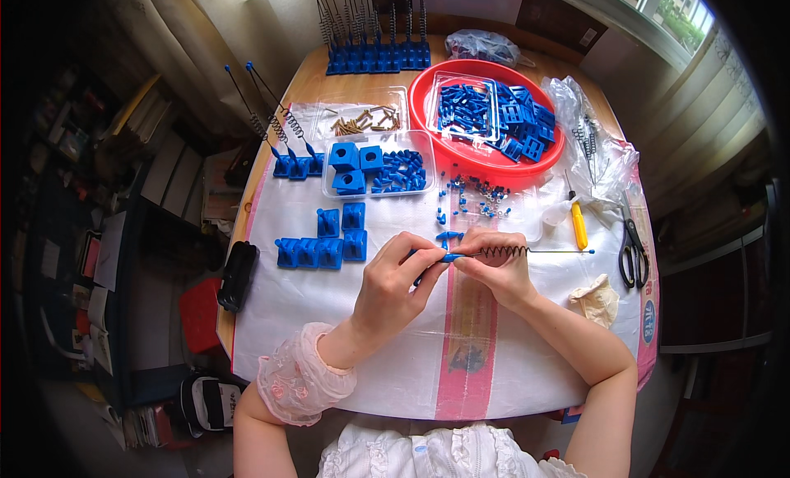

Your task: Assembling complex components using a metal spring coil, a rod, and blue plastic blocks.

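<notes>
Both grips [391, 285] [502, 272] pinch what seems one half-hidden blue part [451, 257], between blocks [308, 253] and scissors [632, 238].

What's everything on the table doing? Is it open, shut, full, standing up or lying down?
Left hand: pinching the blue part
Right hand: pinching too
Black spring rod: held sideways
Red basin: heaped with blue pieces
Clear box: open, holding blue pieces
Back springs: standing up
Yellow-handled tool: lying down
Black scissors: lying down
Cream cloth: crumpled
</notes>
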The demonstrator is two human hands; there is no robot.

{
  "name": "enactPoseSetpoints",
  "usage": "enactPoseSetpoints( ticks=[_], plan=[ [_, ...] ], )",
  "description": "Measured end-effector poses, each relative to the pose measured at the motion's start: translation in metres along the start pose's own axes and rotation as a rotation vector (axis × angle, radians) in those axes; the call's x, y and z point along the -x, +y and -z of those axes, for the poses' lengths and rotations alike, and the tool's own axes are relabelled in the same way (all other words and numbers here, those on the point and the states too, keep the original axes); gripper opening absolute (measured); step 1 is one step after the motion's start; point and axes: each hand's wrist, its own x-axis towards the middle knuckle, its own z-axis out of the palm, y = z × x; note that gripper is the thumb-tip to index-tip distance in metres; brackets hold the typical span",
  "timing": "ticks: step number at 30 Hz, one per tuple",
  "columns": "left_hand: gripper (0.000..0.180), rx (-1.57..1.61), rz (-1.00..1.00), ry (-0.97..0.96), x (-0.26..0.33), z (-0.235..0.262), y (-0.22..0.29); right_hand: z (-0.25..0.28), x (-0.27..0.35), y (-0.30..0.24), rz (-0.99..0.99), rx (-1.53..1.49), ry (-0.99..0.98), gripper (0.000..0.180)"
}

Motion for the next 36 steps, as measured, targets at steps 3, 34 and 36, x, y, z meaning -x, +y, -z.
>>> enactPoseSetpoints(
  ticks=[3,34,36],
  plan=[
    [0.018,0.058,0.080,-0.017,-0.001,0.000,0.002,0.000,0.000,0.002,-0.010,-0.011,0.009,0.010],
    [0.021,1.261,1.132,-0.466,-0.004,0.010,-0.014,0.000,0.003,0.008,-0.144,-0.164,0.002,0.007],
    [0.021,1.287,1.145,-0.477,-0.005,0.011,-0.015,0.000,0.003,0.007,-0.135,-0.157,-0.010,0.007]
  ],
)
